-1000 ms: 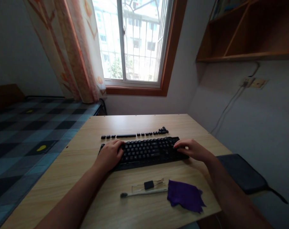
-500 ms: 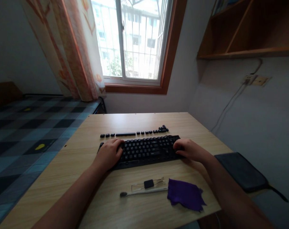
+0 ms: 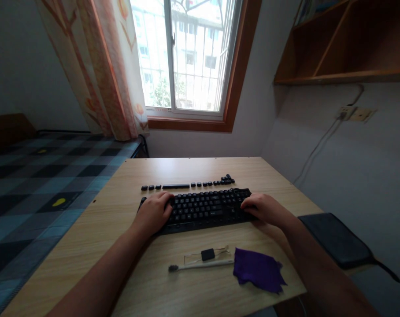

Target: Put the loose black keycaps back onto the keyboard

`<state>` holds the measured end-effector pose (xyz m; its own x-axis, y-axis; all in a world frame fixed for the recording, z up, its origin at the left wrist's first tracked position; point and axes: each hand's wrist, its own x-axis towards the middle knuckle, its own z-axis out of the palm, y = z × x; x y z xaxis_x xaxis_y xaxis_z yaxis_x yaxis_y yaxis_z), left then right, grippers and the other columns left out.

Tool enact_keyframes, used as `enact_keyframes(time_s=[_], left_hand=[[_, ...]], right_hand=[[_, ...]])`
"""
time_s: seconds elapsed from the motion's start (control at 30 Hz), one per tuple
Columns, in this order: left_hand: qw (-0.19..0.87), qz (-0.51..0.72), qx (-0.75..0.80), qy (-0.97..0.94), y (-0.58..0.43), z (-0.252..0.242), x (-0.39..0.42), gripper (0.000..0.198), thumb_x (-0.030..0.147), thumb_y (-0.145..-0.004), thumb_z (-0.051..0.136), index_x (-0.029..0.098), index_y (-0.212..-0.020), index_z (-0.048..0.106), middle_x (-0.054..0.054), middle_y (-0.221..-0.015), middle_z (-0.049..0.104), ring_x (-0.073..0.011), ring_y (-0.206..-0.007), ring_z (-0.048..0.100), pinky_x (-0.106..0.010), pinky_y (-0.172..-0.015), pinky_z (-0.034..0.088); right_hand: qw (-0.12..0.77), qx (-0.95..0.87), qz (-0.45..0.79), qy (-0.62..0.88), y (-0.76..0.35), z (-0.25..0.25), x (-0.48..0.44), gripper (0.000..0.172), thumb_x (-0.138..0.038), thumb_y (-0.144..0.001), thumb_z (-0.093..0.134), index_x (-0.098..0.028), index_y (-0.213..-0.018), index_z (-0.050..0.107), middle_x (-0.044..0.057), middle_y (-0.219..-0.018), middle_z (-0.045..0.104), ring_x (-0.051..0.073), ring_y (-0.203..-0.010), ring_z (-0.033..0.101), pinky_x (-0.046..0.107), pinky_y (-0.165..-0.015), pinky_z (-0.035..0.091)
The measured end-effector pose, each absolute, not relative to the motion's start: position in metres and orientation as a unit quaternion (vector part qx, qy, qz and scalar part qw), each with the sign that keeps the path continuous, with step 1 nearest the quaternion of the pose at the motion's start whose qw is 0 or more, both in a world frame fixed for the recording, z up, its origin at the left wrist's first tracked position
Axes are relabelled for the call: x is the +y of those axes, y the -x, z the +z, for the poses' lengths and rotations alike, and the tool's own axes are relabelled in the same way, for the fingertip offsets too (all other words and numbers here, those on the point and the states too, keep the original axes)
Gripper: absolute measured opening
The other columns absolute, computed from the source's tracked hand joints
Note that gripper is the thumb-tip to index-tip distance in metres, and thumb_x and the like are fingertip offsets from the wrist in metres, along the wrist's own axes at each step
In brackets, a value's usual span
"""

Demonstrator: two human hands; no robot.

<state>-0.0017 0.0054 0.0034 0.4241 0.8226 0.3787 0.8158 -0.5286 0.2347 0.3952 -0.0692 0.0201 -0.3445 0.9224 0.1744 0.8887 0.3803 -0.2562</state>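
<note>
A black keyboard [image 3: 203, 209] lies on the light wooden table, with its front row of keys removed. My left hand [image 3: 156, 211] lies over its left end, the fingers curled onto the keys and the thumb along the near side. At the right end, over the number keys, my right hand [image 3: 261, 207] has thumb and forefinger drawn together. Whatever is between those fingertips is hidden. Beyond the keyboard, loose black keycaps stand in a row, with the long space bar [image 3: 175, 186] among them and a small heap of keycaps [image 3: 227, 178] at the right end.
Nearer me on the table [image 3: 147, 281] lie a toothbrush [image 3: 200, 265], a wire keycap puller [image 3: 208, 254] with a black middle, and a purple cloth [image 3: 258, 270]. A black case [image 3: 335, 237] sits at the right. A checked bed [image 3: 64, 176] stands left, a wooden shelf [image 3: 342, 79] hangs upper right.
My right thumb and forefinger have drawn closer together at the keyboard's right end. My left hand keeps its place on the keyboard. The whole view has shifted slightly.
</note>
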Motion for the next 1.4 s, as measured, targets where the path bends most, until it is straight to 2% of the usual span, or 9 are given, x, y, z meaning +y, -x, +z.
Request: enact_keyframes(time_s=[0.2, 0.33, 0.5, 0.6, 0.83, 0.93, 1.0, 1.17, 1.4], left_hand=[[0.011, 0.227, 0.492, -0.84, 0.002, 0.004, 0.005, 0.032, 0.021, -0.086, 0.048, 0.017, -0.111, 0.068, -0.012, -0.117, 0.07, -0.0282, -0.107, 0.065, -0.044, -0.098, 0.05], [0.013, 0.232, 0.491, -0.84, 0.002, 0.005, 0.005, 0.032, 0.021, -0.086, 0.049, 0.017, -0.111, 0.068, -0.012, -0.115, 0.071, -0.0289, -0.106, 0.065, -0.045, -0.097, 0.05], [0.013, 0.228, 0.491, -0.841, 0.002, 0.006, 0.005, 0.033, 0.022, -0.085, 0.048, 0.015, -0.111, 0.068, -0.013, -0.116, 0.071, -0.029, -0.106, 0.066, -0.044, -0.098, 0.05], [0.013, 0.226, 0.495, -0.839, 0.002, 0.006, 0.004, 0.033, 0.022, -0.085, 0.048, 0.016, -0.111, 0.068, -0.013, -0.115, 0.072, -0.0289, -0.106, 0.066, -0.044, -0.098, 0.05], [0.019, 0.235, 0.487, -0.841, 0.003, 0.009, 0.003, 0.03, 0.02, -0.085, 0.05, 0.018, -0.109, 0.068, -0.011, -0.113, 0.072, -0.0276, -0.104, 0.066, -0.044, -0.097, 0.051], [0.024, 0.239, 0.483, -0.842, 0.003, 0.009, 0.003, 0.029, 0.02, -0.085, 0.05, 0.019, -0.107, 0.068, -0.011, -0.113, 0.073, -0.0281, -0.103, 0.066, -0.044, -0.095, 0.051], [0.024, 0.243, 0.482, -0.841, 0.003, 0.008, 0.003, 0.028, 0.019, -0.085, 0.051, 0.019, -0.107, 0.069, -0.011, -0.113, 0.073, -0.0285, -0.103, 0.066, -0.045, -0.095, 0.051], [0.022, 0.254, 0.479, -0.84, 0.004, 0.005, 0.005, 0.028, 0.017, -0.085, 0.052, 0.019, -0.107, 0.069, -0.01, -0.112, 0.073, -0.0286, -0.104, 0.066, -0.044, -0.096, 0.05], [0.018, 0.252, 0.48, -0.84, 0.004, 0.003, 0.004, 0.027, 0.015, -0.085, 0.053, 0.019, -0.107, 0.069, -0.01, -0.11, 0.073, -0.0278, -0.102, 0.065, -0.043, -0.096, 0.049]], right_hand=[[0.172, -0.826, 0.042, 0.536, -0.399, 0.016, -0.065, 0.011, -0.022, -0.087, 0.068, -0.025, -0.09, 0.078, 0.004, -0.097, 0.075, 0.021, -0.092, 0.067, 0.032, -0.084, 0.048], [0.148, -0.821, 0.047, 0.55, -0.398, 0.018, -0.066, 0.013, -0.027, -0.088, 0.067, -0.025, -0.086, 0.08, 0.004, -0.093, 0.076, 0.021, -0.089, 0.066, 0.03, -0.077, 0.046], [0.084, -0.78, 0.102, 0.612, -0.391, 0.031, -0.074, 0.026, -0.041, -0.091, 0.061, -0.024, -0.088, 0.081, 0.004, -0.081, 0.076, 0.018, -0.07, 0.064, 0.028, -0.062, 0.039], [0.049, -0.763, 0.126, 0.632, -0.384, 0.038, -0.078, 0.034, -0.045, -0.092, 0.056, -0.022, -0.082, 0.08, 0.004, -0.072, 0.074, 0.015, -0.059, 0.058, 0.028, -0.054, 0.032], [0.023, -0.78, 0.125, 0.612, -0.382, 0.052, -0.059, 0.032, -0.042, -0.088, 0.06, -0.022, -0.07, 0.078, 0.003, -0.06, 0.069, 0.014, -0.051, 0.053, 0.029, -0.05, 0.03], [0.072, -0.798, 0.086, 0.592, -0.385, 0.061, -0.025, 0.023, -0.039, -0.087, 0.063, -0.025, -0.087, 0.081, 0.004, -0.078, 0.077, 0.018, -0.065, 0.064, 0.028, -0.057, 0.04], [0.101, -0.804, 0.053, 0.584, -0.385, 0.067, 0.008, 0.025, -0.037, -0.089, 0.062, -0.024, -0.096, 0.081, 0.006, -0.091, 0.079, 0.02, -0.077, 0.068, 0.028, -0.066, 0.045], [0.07, -0.793, 0.113, 0.595, -0.382, 0.064, 0.088, 0.026, -0.029, -0.084, 0.066, -0.023, -0.104, 0.081, 0.007, -0.11, 0.077, 0.024, -0.1, 0.068, 0.029, -0.088, 0.048], [-0.01, -0.773, 0.22, 0.595, -0.379, 0.042, 0.143, 0.038, -0.038, -0.075, 0.074, -0.019, -0.108, 0.08, 0.009, -0.109, 0.077, 0.025, -0.1, 0.07, 0.029, -0.088, 0.05]])
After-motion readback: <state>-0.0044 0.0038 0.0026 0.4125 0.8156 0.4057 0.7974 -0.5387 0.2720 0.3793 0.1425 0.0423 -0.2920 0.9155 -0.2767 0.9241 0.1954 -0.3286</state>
